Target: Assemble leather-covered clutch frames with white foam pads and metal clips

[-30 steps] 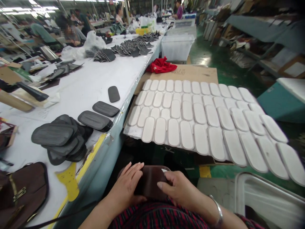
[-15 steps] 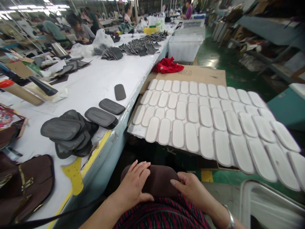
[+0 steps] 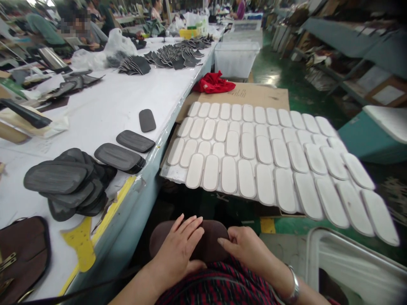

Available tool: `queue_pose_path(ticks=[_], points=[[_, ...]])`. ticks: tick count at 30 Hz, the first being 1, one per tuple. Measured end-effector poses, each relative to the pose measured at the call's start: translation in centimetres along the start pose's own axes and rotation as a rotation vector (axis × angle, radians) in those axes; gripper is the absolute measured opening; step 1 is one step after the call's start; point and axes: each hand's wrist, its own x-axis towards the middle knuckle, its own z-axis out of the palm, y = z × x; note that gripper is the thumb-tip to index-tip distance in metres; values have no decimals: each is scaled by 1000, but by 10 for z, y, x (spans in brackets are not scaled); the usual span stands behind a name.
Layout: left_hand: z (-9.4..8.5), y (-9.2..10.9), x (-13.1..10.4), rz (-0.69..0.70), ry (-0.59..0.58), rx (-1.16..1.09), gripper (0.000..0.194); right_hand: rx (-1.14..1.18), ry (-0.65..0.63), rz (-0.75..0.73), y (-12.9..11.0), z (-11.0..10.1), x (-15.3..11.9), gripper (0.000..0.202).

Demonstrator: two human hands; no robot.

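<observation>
A dark brown rounded-oval panel point(image 3: 160, 239) lies across my lap, over a red-and-black checked garment. My left hand point(image 3: 182, 243) rests on top of it with fingers stretched out and the thumb apart. At the panel's right end, my right hand point(image 3: 243, 243) pinches the edge between thumb and curled fingers. To the left on the white table, a pile of dark oval pieces point(image 3: 57, 176) sits beside a smaller stack point(image 3: 119, 156). White oval pieces point(image 3: 229, 174) lie in overlapping rows on a low board in front of me.
The table's edge point(image 3: 149, 169) runs along my left, with a yellow piece point(image 3: 79, 245) hanging over it. A brown bag point(image 3: 25, 254) lies near left. A clear plastic bin point(image 3: 313, 254) stands at my right. A red cloth point(image 3: 214, 82) lies on cardboard beyond the white pieces.
The view has turned a little to the right, so the table things sit further left. Both hands keep nearly the same places on the brown panel.
</observation>
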Motion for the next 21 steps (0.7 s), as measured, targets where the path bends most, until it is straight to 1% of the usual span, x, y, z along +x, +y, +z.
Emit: queue_pose_path(ticks=[5,9,12,15,17,19,21], points=[[1,7,7,13,-9,-3,59,237,-115,158,9,2,-4,32],[3,11,10,14,-14,5,59,287,-130,161,13,3,-4,32],[6,16,13,32,-19,8,58,213,-107,103,8,1,-4,32],[9,22,15,67,-35,29,54,33,-32,13,3,-4,-3,32],[10,26,17,74,-20,44,51,-61,15,-35,4,-6,-1,33],[10,29,17,61,10,62,48,-79,40,-49,10,-6,1,34],[11,32,14,43,48,80,44,28,0,0,22,-4,2,39]])
